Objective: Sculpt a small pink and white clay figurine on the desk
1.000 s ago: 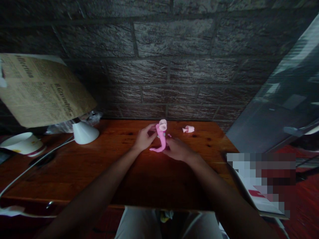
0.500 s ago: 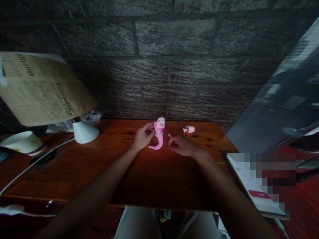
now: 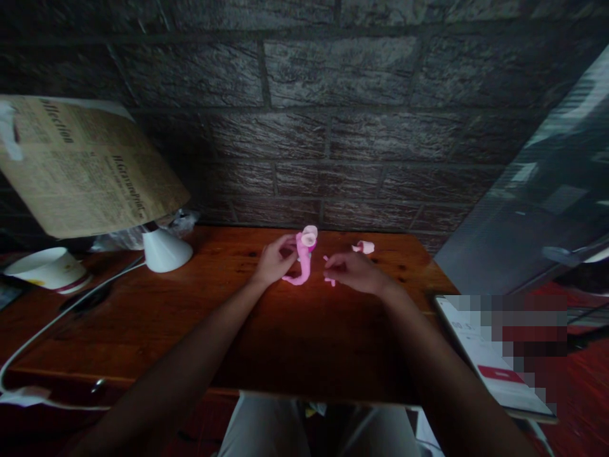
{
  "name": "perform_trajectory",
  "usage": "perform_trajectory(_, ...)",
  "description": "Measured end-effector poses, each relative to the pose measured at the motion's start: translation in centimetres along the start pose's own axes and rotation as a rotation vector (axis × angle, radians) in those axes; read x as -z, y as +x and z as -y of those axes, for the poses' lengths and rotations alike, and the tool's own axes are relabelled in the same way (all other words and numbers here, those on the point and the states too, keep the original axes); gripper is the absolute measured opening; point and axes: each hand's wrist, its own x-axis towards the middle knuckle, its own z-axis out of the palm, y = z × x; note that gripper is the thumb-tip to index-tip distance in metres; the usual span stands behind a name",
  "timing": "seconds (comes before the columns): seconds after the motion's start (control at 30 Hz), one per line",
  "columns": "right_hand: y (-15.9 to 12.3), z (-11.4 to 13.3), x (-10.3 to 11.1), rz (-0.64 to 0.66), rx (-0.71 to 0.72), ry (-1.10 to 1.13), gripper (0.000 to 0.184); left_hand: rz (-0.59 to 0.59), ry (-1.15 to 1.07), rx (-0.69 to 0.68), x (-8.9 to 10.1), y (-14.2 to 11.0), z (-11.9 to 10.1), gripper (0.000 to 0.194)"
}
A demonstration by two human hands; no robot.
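A pink figure (image 3: 304,257) stands on the wooden table, with a long tail-like part curling left at its foot and a pale round piece on top. My left hand (image 3: 275,261) is closed on its left side, the fingers partly hidden behind it. To the right of the figure, my right hand (image 3: 356,271) pinches a small pink piece (image 3: 330,280) that pokes out below the fingertips; another pink end shows just above them. Whether both ends belong to one piece I cannot tell. Behind my right hand lies a pale pink cup-shaped piece (image 3: 366,247).
A lamp with a newsprint shade (image 3: 95,168) and white base (image 3: 167,251) stands at the left, its cord running forward. Beside it is a paper cup (image 3: 47,270). A brick wall (image 3: 295,133) rises behind the table (image 3: 304,343). A partly blurred-out white panel (image 3: 469,343) lies right.
My right hand has turned a little, and more of the pink piece now shows below its fingertips. My left hand stays at the figure. The view has shifted slightly.
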Motion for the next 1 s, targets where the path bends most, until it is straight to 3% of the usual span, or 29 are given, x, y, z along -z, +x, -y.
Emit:
perform_trajectory(0.13, 0.2, 1.2, -1.6, 0.169, 0.064, 0.314, 0.031, -0.021, 0.025, 0.005, 0.1, -0.1, -0.2, 0.030)
perform_trajectory(0.23, 0.3, 2.2, -2.8, 0.245, 0.080, 0.337, 0.030, -0.031, 0.041, 0.016, 0.1, -0.2, -0.5, 0.027)
perform_trajectory(0.47, 0.3, 2.5, -3.0, 0.138, 0.143, 0.307, 0.026, -0.022, 0.072, 0.010, 0.2, -0.2, -0.7, 0.022)
perform_trajectory(0.73, 0.1, 2.2, -2.6, 0.169, 0.152, 0.281, 0.024, -0.030, 0.019, 0.003, -0.1, -0.1, -0.1, 0.033)
perform_trajectory(1.0, 0.0, 2.0, -2.1, 0.208, 0.110, 0.391, 0.020, -0.024, 0.048, -0.008, -0.1, -0.2, -0.7, 0.029)
